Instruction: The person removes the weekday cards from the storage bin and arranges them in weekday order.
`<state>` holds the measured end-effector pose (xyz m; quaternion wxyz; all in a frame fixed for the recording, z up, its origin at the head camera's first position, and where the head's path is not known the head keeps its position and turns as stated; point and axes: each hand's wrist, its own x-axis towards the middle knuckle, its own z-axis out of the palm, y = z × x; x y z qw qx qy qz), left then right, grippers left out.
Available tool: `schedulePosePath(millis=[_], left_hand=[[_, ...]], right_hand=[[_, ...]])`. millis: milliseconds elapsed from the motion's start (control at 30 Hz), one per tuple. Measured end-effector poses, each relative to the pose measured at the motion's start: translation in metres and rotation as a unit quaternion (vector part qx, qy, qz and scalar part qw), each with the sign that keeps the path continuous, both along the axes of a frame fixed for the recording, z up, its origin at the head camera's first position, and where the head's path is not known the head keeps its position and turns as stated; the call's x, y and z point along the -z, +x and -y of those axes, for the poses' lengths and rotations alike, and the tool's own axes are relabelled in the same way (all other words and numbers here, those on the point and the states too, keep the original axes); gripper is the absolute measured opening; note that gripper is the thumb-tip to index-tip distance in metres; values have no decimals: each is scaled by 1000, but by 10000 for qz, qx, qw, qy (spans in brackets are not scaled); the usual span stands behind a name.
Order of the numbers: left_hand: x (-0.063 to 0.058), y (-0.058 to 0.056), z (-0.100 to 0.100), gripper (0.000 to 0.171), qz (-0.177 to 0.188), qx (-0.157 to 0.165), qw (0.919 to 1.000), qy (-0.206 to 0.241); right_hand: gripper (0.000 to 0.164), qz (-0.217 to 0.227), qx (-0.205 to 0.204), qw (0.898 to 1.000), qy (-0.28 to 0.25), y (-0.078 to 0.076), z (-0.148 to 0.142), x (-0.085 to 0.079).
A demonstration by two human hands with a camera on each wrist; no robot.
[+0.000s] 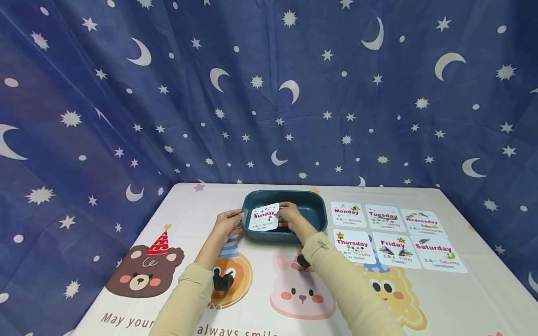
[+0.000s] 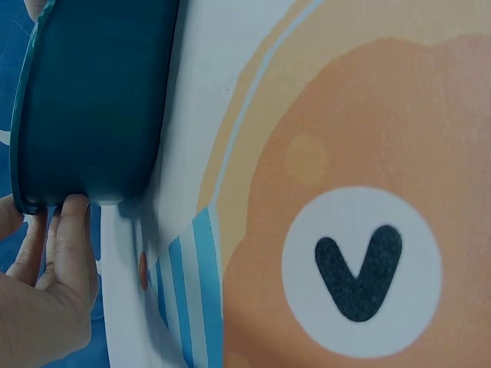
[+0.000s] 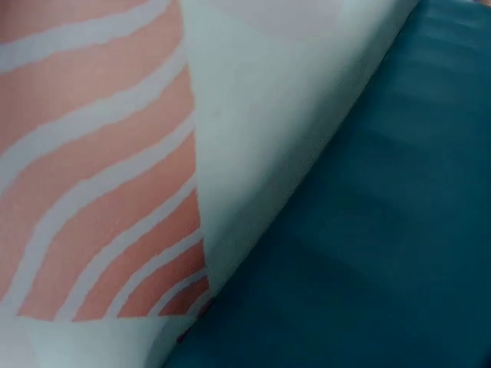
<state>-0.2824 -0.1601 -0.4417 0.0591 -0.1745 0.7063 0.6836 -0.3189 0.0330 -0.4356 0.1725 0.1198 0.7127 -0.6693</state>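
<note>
A dark teal plastic basin stands on the table toward the back. At its left end my left hand grips the rim; in the left wrist view, the fingers press against the outer wall, with the thumb up at the rim. Over the basin, my right hand pinches the right side of a white "Sunday" card, which is tilted with its print facing up toward me. The right wrist view shows only the basin's wall and the tablecloth; the right hand is out of sight there.
Right of the basin lie two rows of weekday cards, among them Monday, Thursday and Saturday. A cartoon-printed cloth covers the table. Behind it hangs a blue curtain with moons and stars.
</note>
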Motion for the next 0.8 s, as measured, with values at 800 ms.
schedulePosePath(millis=[800], left_hand=[[0, 3, 2, 39, -159, 160, 9997, 10]], right_hand=[[60, -435, 43, 9988, 212, 6, -21, -9]])
